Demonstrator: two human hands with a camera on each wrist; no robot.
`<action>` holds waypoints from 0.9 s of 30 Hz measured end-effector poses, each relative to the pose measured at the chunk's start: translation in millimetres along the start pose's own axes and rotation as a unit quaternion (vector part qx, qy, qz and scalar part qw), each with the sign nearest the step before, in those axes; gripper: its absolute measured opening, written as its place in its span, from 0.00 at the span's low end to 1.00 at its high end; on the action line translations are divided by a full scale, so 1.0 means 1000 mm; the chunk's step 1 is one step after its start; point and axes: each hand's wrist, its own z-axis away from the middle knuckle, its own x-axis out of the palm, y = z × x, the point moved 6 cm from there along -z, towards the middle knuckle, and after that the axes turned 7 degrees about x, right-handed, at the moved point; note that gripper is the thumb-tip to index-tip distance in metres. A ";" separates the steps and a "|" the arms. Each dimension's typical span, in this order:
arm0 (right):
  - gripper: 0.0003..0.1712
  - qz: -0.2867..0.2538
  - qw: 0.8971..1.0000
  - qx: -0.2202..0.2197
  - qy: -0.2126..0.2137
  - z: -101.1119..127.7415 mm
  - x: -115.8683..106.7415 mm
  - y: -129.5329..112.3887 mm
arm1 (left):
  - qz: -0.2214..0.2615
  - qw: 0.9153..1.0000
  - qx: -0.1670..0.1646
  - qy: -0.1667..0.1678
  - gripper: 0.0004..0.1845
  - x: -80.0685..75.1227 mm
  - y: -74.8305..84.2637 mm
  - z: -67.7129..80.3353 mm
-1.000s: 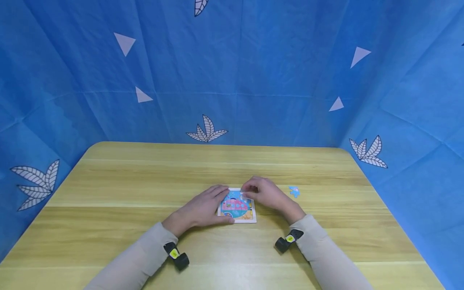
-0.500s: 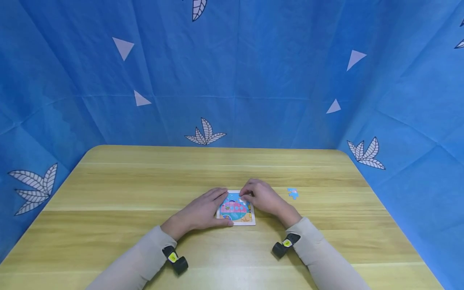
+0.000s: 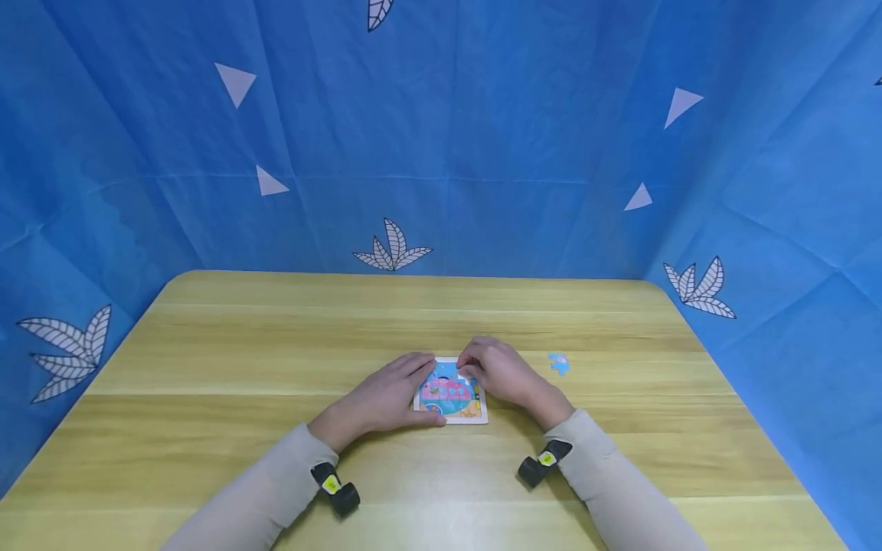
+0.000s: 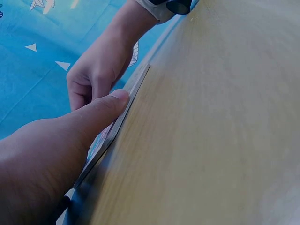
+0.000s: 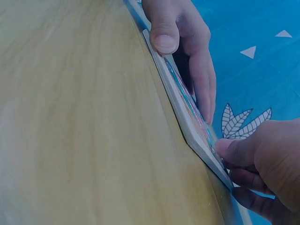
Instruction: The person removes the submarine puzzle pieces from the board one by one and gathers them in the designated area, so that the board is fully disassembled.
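A small jigsaw puzzle (image 3: 444, 405) in a white frame lies flat on the table, its picture a pink whale on blue. My left hand (image 3: 387, 394) rests on the puzzle's left side, thumb on the near edge of the frame and fingers at the far edge. In the right wrist view that thumb (image 5: 165, 43) lies on top of the frame. Over the puzzle's upper right, my right hand (image 3: 501, 373) pinches a puzzle piece, mostly hidden behind the fingers. A pale gap shows in the picture beneath these fingertips. The left wrist view shows the right fingers curled down.
One loose blue-and-pink puzzle piece (image 3: 559, 363) lies on the wooden table (image 3: 276, 329), right of the right hand. A blue cloth (image 3: 524, 153) with white leaves and triangles hangs behind and beside the table. Each wrist wears a black camera on a strap.
The right hand's fingertips have shifted slightly over the puzzle's upper right corner, and its wrist has turned a little. The left hand stays on the frame. The whole view bobs slightly.
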 end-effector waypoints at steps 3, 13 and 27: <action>0.03 0.011 1.000 0.001 -0.003 0.000 -0.001 -0.001 | 0.001 1.000 -0.002 0.001 0.55 0.000 -0.001 0.000; 0.03 0.027 1.000 0.010 -0.008 0.001 -0.003 -0.004 | -0.005 1.000 0.003 0.001 0.56 0.000 -0.001 -0.002; 0.02 -0.017 0.999 0.039 -0.021 0.001 -0.001 -0.001 | 0.002 1.000 0.003 0.003 0.56 0.000 0.001 0.000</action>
